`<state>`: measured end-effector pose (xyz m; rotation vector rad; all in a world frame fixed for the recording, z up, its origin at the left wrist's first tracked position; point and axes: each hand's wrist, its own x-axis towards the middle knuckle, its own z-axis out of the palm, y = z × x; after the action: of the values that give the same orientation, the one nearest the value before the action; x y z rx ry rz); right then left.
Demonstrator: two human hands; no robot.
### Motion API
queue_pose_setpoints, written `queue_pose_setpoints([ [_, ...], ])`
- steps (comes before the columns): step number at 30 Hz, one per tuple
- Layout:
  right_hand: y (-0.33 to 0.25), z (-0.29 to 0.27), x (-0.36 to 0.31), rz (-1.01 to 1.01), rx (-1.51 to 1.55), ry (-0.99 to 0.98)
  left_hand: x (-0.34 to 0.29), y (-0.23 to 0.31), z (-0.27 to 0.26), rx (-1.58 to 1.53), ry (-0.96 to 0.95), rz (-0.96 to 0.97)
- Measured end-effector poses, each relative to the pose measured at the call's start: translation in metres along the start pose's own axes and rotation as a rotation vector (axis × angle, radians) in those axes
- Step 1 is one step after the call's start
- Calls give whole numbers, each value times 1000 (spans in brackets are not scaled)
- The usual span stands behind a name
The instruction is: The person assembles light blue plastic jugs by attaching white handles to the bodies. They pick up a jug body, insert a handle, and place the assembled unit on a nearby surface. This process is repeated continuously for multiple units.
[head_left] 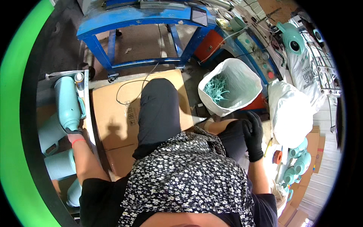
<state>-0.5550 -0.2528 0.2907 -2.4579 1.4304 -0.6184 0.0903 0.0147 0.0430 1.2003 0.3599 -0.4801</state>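
Note:
At the left, a teal plastic jug with a side handle (68, 100) lies lengthwise in a metal-edged bin. My left hand (74, 132), with black covering on its fingers and a red band at the wrist, is closed round the jug's narrow near end; the fingertips are partly hidden. More teal jugs (60, 164) lie beside and below it. My right hand (253, 132), in a black glove, rests over my right knee with fingers stretched out and holds nothing. Nearest to it stands a white sack (247, 89) holding teal plastic trimmings (216, 89).
A blue metal bench (140, 22) bears a dark phone-like device (199, 16). Flattened cardboard (113, 109) lies under my left leg. At the right are a control panel (257, 56), a full white bag (289, 113), an orange spool (277, 157) and several teal pieces (302, 162).

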Motion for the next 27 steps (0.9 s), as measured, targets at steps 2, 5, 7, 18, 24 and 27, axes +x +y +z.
queue_pose_setpoints([
  [2,-3,3,1,-50,18,-19,-37,11,-7,97,-14,133],
  [5,5,13,3,-112,50,23,-112,16,-16,267,-70,335],
  [7,5,16,1,-100,79,35,-166,21,-13,419,-169,492],
  [18,-38,-37,14,-477,349,301,-325,-6,234,644,-1035,623],
  [24,-66,-10,-4,-562,146,234,-421,-82,304,362,-1771,1011],
  [27,-59,-21,-21,-495,-202,252,-443,-94,304,515,-1797,948],
])
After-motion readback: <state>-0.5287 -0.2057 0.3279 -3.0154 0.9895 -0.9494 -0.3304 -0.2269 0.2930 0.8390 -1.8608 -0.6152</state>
